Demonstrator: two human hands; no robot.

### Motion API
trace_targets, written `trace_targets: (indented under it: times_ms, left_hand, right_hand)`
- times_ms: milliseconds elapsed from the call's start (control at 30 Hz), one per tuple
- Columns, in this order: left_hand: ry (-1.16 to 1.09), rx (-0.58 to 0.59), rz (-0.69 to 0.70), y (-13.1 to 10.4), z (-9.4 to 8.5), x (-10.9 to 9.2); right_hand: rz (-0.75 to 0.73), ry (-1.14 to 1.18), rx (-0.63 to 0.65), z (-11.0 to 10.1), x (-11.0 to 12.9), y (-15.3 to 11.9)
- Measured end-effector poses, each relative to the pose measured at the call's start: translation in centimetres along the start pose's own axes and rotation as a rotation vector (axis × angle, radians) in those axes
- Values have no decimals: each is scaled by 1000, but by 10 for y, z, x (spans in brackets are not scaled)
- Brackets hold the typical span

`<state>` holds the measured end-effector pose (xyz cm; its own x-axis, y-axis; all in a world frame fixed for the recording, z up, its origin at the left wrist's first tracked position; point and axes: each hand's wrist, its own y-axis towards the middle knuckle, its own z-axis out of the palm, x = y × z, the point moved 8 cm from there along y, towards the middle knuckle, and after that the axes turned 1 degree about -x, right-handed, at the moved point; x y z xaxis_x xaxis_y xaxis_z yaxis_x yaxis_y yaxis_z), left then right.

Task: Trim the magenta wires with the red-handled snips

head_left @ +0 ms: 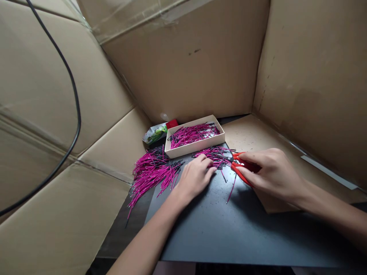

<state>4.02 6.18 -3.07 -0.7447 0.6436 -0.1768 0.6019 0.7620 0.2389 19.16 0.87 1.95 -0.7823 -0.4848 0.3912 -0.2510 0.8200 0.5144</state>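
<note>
My right hand (pixel 271 173) is closed round the red handles of a pair of scissors (pixel 241 170). Their dark blades point left and lie slightly apart over a small pile of magenta wires (pixel 212 152) with black ends. At the near edge of that pile, my left hand (pixel 196 173) has its thumb and forefinger pinched on a wire; the exact grip is partly hidden. One stray wire (pixel 231 189) lies on the dark work surface below the blades. Left of my left hand spreads a larger heap of the same wires (pixel 151 170).
Behind the hands stands a shallow cream box (pixel 196 148) with many wires inside. A crumpled green-and-white packet (pixel 156 133) leans beside it. Tall cardboard walls (pixel 183 72) enclose the dark mat (pixel 212 233). A flat cardboard sheet (pixel 246 130) lies right; a black cable (pixel 76 95) hangs left.
</note>
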Motion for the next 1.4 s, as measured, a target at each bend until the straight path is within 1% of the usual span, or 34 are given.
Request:
trace_targets:
  times_ms: [133, 267, 367, 433, 567, 667, 800, 900, 1033, 1267, 1400]
  left_hand:
    - [-11, 0, 10, 1, 10, -10]
    - [-43, -7, 27, 1, 11, -5]
    - [-99, -64, 21, 1, 4, 0]
    - [-155, -127, 7, 2, -4, 4]
    - [-268, -243, -80, 1, -24, 13]
    - [-319, -251, -113, 0, -30, 16]
    - [-372, -232, -56, -2, -33, 11]
    - [-391, -257, -4, -4, -35, 4]
    - [-412, -281, 32, -5, -38, -2]
    - [-399, -269, 98, -5, -37, -9]
    - [-380, -274, 112, -5, -38, -12]
  right_hand:
    - [-16, 3, 2, 0, 1, 0]
    - [-27, -4, 6, -1, 2, 1]
    - [-19, -5, 4, -1, 1, 0]
    - [-8, 1, 10, 0, 0, 0]
    - [12, 7, 5, 1, -3, -1]
    - [27, 28, -29, -2, -5, -1]
    - [50, 43, -60, -5, -6, -1]
    - [36, 45, -53, -4, -5, -1]
    - [31, 31, -46, -3, -5, -1]
    - [41, 36, 36, 2, -5, -2]
    - [43, 36, 47, 4, -6, -3]
